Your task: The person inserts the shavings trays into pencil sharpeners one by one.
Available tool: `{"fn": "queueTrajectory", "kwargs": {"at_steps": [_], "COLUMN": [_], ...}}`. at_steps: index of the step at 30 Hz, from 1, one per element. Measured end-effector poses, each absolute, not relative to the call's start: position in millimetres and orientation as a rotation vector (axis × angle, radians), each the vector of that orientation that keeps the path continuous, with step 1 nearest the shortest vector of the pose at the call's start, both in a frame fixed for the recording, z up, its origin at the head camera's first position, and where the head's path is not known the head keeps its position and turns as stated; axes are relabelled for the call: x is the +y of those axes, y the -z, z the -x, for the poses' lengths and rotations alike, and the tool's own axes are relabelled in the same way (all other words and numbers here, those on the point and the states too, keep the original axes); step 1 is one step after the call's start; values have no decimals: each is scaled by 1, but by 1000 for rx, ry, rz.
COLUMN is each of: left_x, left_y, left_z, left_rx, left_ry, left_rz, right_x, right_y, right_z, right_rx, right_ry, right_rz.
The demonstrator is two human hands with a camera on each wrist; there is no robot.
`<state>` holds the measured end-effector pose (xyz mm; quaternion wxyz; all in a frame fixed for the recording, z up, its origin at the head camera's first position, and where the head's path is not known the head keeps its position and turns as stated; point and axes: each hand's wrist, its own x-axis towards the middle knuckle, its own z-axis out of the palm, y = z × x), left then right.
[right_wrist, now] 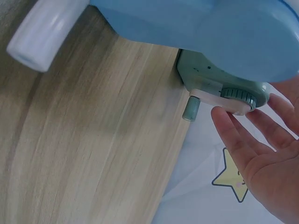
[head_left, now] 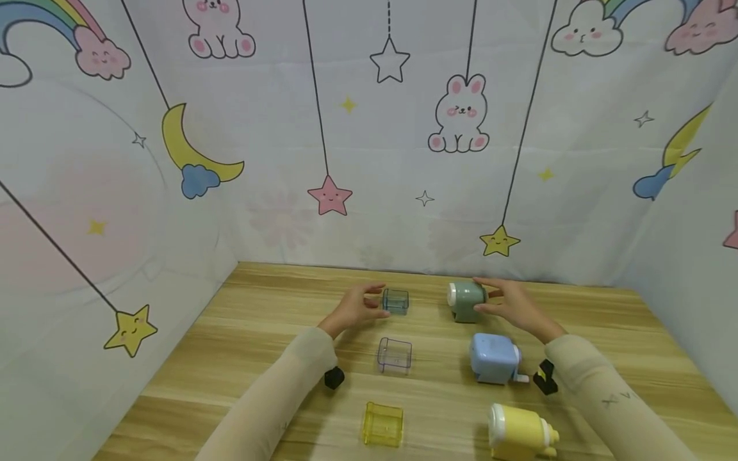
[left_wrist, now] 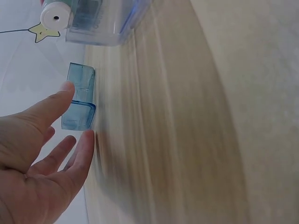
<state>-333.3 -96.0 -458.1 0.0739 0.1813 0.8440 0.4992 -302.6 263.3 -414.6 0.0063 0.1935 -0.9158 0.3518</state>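
In the head view my left hand [head_left: 357, 307] reaches to a small clear teal shavings box [head_left: 396, 301] at the back of the table. The left wrist view shows thumb and fingers spread at the teal box [left_wrist: 79, 114]; whether they touch it I cannot tell. My right hand [head_left: 513, 304] is beside a green crank pencil sharpener [head_left: 468, 301], fingers around its crank side. In the right wrist view the fingers lie loosely near the green sharpener's crank [right_wrist: 219, 100], not visibly gripping. A blue sharpener [right_wrist: 187, 23] partly hides the green one there.
Nearer me lie a clear purple-edged box [head_left: 394, 356] and a clear yellow box [head_left: 383, 424]. A blue crank sharpener [head_left: 494, 358] and a yellow sharpener [head_left: 519, 432] stand on the right. A printed white curtain [head_left: 392, 147] closes off the back of the wooden table [head_left: 277, 301].
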Motion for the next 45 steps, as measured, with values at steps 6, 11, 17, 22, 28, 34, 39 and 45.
{"fn": "queueTrajectory", "kwargs": {"at_steps": [6, 11, 17, 22, 28, 34, 39, 45], "left_x": [-91, -90, -89, -88, -87, -88, -88, -88], "left_y": [455, 459, 464, 464, 464, 463, 461, 461], "left_z": [335, 338, 341, 341, 343, 346, 348, 351], "left_rx": [2551, 2562, 2575, 2571, 2548, 2528, 2530, 2549], "left_ry": [-1451, -1450, -1501, -1522, -1545, -1542, -1496, -1427], "left_rz": [-593, -628, -626, -611, -572, -558, -577, -603], "right_x": [262, 260, 260, 260, 260, 259, 259, 260], "right_y": [416, 416, 415, 413, 412, 410, 409, 411], "right_z": [304, 305, 306, 305, 306, 306, 306, 306], "right_rx": [-2871, -2857, -2864, -2875, -2896, -2909, -2914, -2905], "right_ry": [-1100, -1118, -1073, -1047, -1030, -1027, -1034, -1043], "right_rz": [-592, -610, -623, -620, -607, -601, -596, -606]}}
